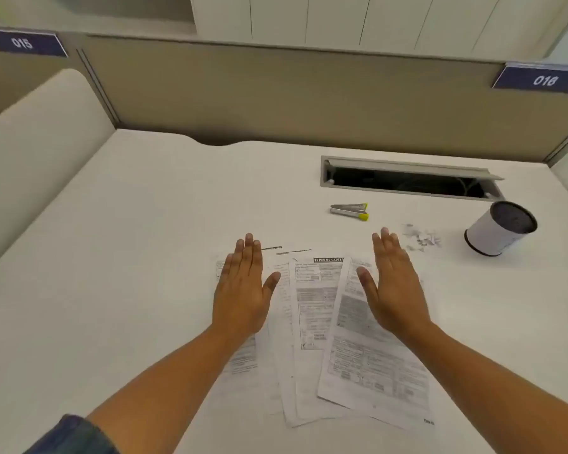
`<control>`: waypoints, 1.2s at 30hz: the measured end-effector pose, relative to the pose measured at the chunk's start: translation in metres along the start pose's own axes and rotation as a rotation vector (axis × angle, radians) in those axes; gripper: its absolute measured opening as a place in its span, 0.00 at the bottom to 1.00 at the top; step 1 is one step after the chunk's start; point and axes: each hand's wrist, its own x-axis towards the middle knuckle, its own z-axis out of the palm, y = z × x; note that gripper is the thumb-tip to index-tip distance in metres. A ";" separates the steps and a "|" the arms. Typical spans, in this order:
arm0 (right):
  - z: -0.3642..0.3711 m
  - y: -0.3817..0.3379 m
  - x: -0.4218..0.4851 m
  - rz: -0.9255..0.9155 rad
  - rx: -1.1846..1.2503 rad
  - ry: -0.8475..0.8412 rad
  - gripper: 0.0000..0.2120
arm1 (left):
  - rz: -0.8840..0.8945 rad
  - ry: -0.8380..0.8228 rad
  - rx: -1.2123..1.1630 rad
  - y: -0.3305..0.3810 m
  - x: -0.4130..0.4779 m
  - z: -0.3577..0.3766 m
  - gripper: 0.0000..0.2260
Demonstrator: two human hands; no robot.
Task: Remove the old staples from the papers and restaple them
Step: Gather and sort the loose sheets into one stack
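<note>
Several printed papers (315, 322) lie fanned out on the white desk (128, 257) in front of me. My left hand (241, 290) is flat with straight fingers over the left sheets. My right hand (395, 283) is also flat and straight over the right sheets. Neither hand holds anything. A small metal stapler (350, 211) with yellow-green ends lies beyond the papers, apart from both hands. Two thin dark strips of staples (286, 250) lie just past the papers' top edge.
A white cylindrical container (500, 232) with a dark top lies tilted at the right. Small paper scraps (422, 239) are scattered beside it. An open cable slot (407, 181) is set into the desk's far side. A beige partition (309, 99) closes the back.
</note>
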 end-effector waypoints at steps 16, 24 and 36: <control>0.050 0.019 -0.069 0.120 -0.028 -0.267 0.39 | -0.027 -0.199 0.023 -0.008 -0.050 0.045 0.37; 0.029 0.014 -0.093 0.096 0.067 -0.225 0.39 | -0.158 0.011 -0.241 0.040 -0.062 0.011 0.24; 0.044 0.018 -0.125 0.065 0.049 -0.280 0.37 | -0.573 -0.403 -0.677 0.112 -0.088 0.005 0.27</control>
